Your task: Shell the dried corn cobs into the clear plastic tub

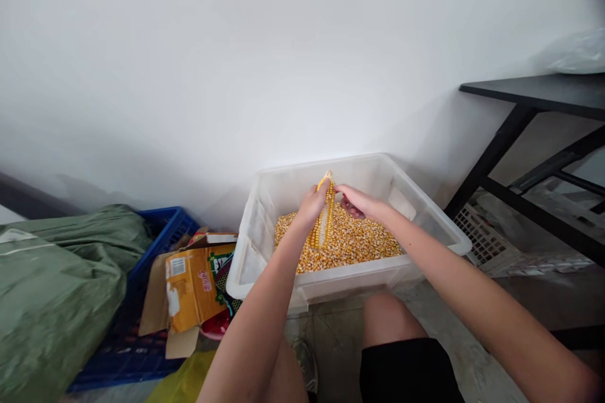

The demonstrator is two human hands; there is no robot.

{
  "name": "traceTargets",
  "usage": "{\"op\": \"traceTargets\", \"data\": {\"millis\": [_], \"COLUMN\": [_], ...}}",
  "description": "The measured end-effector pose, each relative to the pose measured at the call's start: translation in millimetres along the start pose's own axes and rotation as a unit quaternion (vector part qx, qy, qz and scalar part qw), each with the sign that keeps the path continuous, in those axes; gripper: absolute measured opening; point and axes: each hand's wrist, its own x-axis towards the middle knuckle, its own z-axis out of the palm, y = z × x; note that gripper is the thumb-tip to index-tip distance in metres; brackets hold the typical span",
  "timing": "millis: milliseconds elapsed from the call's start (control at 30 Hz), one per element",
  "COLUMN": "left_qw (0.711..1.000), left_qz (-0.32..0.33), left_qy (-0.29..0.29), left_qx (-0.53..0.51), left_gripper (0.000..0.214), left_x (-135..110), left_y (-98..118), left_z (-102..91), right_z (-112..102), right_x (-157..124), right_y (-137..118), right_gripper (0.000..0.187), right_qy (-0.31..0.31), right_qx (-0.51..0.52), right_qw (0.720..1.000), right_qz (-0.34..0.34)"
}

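Note:
An ear of corn (324, 224) stands tilted over a bed of loose corn kernels (363, 242). Part of its face is stripped down to the pale cob, with yellow rows left on either side. My left hand (312, 203) is closed around its upper half. From the right, my right hand (355, 201) touches the cob's edge near the top with a fingertip; its other fingers are curled, and what lies in them, if anything, is hidden. The kernels lie in a whitish translucent plastic tub (350, 276), and both hands are inside its rim.
A blue crate (165, 221) with a green plastic sack (70, 283) and an opened orange cardboard box (198, 286) are left of the tub. To the right stand a black-framed table (534, 91) and a white plastic basket (482, 236). A white wall (293, 63) rises behind.

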Motion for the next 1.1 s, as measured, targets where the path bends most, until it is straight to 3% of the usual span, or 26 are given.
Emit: {"op": "traceTargets", "data": {"millis": [100,233,467,667,800,967,1100], "left_qw": [1.000,1.000,0.999,0.993,0.982,0.955,0.942], "left_qz": [-0.014,-0.019,0.000,0.012,0.017,0.013,0.014], "left_qy": [-0.004,0.006,0.004,0.024,0.033,0.020,0.004], "left_qx": [-0.007,0.015,0.042,0.113,0.187,0.295,0.336], "left_gripper": [0.063,0.064,0.065,0.062,0.063,0.062,0.061], "left_x": [0,2,4,2,-1,-6,-8], "left_y": [1,-3,-6,-6,-8,-6,-4], "left_z": [-9.2,-14.8,-13.6,-14.5,-13.1,-11.4,-10.1], "right_z": [-6,-10,-7,-5,2,12,19], "right_x": [-10,-14,-15,-14,-17,-33,-42], "right_y": [0,2,1,10,10,-2,-10], "right_gripper": [0.031,0.025,0.014,0.017,0.014,0.023,0.028], "right_qy": [0.084,0.052,0.053,0.115,0.141,0.107,0.088], "right_qx": [-0.158,-0.252,-0.244,-0.393,-0.478,-0.606,-0.650], "right_qw": [0.974,0.941,0.937,0.854,0.811,0.759,0.733], "right_qz": [-0.141,-0.221,-0.245,-0.321,-0.307,-0.211,-0.181]}}
